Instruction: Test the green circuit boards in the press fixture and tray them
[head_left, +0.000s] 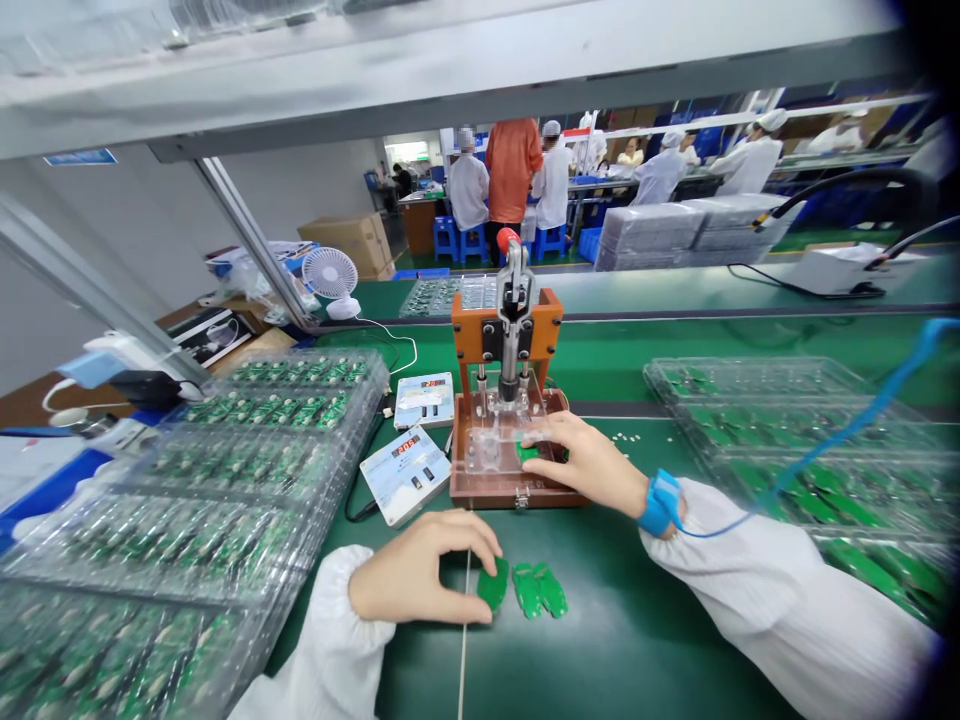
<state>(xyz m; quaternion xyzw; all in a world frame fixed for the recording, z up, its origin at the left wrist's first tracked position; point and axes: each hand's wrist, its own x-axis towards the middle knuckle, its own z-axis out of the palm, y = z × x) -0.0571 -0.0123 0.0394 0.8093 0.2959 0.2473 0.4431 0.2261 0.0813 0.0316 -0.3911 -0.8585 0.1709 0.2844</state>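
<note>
My left hand [427, 570] is closed on a small green circuit board [493, 587], with thumb and fingertips at its edges, just above or on the green tabletop. Beside it lie more green boards [540, 590], side by side and touching. My right hand [589, 455], wearing a blue wrist strap [661, 500], reaches into the test fixture [506, 335]. Its thumb and fingers pinch another green circuit board [527, 452] over the clear plate [484, 452]; the fingers cover part of that board. The fixture's red-knobbed lever [508, 240] points upward.
Two meter boxes with red digits [406, 474] stand left of the fixture. Clear trays of boards lie to the left [187, 520] and right [787, 440]. A blue cord [847, 400] runs from my right wrist. A small fan [330, 275] stands behind; several people work beyond.
</note>
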